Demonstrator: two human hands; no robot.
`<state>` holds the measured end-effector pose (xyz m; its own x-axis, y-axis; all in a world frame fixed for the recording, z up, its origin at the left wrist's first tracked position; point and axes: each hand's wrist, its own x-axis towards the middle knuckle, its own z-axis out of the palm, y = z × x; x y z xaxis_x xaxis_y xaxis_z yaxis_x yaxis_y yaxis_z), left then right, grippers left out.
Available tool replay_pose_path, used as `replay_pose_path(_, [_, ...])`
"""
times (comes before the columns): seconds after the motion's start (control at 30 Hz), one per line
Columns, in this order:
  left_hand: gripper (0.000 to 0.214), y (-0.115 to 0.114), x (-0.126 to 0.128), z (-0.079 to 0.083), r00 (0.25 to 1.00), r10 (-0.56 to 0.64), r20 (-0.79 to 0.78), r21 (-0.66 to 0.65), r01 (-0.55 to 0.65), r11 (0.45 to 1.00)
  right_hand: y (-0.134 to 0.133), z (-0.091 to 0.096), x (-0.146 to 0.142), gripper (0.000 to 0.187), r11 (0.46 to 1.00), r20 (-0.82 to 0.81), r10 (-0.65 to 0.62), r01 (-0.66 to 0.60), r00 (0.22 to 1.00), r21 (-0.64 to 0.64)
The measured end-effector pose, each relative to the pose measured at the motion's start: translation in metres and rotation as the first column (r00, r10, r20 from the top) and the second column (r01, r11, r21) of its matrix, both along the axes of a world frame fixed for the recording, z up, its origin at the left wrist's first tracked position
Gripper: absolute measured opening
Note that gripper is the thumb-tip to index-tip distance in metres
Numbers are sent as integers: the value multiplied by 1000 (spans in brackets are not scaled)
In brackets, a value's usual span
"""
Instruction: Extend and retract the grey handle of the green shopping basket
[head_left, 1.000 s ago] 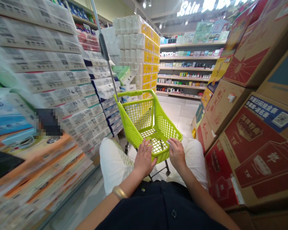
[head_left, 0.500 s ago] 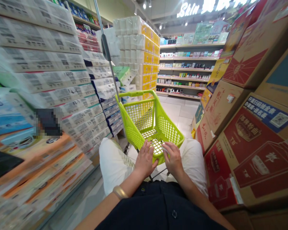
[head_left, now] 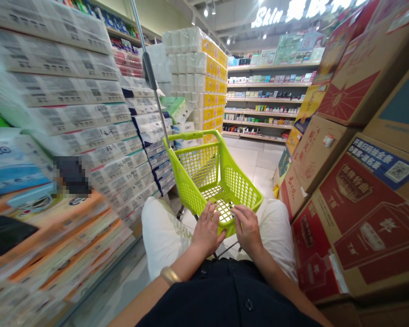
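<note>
A small lime-green plastic shopping cart (head_left: 240, 188) stands in the aisle right in front of me, its basket empty. My left hand (head_left: 206, 231) lies on the cart's near rim with its fingers spread and reaching over the edge into the basket. My right hand (head_left: 248, 227) sits beside it on the same rim, fingers curled over the edge. A gold bangle (head_left: 169, 274) is on my left wrist. My knees in white trousers (head_left: 162, 231) flank the cart.
A metal pole with a grey grip (head_left: 149, 72) rises from the cart's left side. Stacked tissue packs (head_left: 88, 118) wall the left. Red and brown cartons (head_left: 357, 195) wall the right. Toilet-roll bales (head_left: 197, 68) and product shelves (head_left: 262, 97) stand ahead across a tiled floor (head_left: 255, 159).
My hands have slid closer together on the cart's near rim, the right one moving left. The cart has shifted slightly away and to the right.
</note>
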<state>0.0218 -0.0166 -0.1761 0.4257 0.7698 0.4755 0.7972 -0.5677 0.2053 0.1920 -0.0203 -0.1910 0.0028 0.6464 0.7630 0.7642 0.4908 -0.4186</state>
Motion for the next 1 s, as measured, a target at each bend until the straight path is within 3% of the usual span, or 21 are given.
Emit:
replay_pose_path(0.13, [46,0,-1,1,1000,-1,7,11,1,1000,-3,-2,-1,31,996,81,92,-91,992,-14])
replay_pose_path(0.33, [45,-1,-1,1,999,1,-33,10,0,1000,13,-3,19,28,993,-55,-116,116,992,8])
replay_pose_path(0.57, [44,-1,-1,1,1000,-3,-16,9,3,1000,-5,4,-9,28,985,96,173,-170,980,-32])
replay_pose_path(0.8, [45,0,-2,-1,1000,-11,0,-8,11,1000,14,-3,18,28,995,-77,-99,100,992,11])
replay_pose_path(0.87, [45,1,-2,-2,1000,-16,5,-12,16,1000,9,-2,9,28,999,-50,-44,45,998,7])
replay_pose_path(1.0, [43,1,-4,-1,1000,-28,9,-19,28,999,-3,4,-12,30,981,88,192,-190,977,-24])
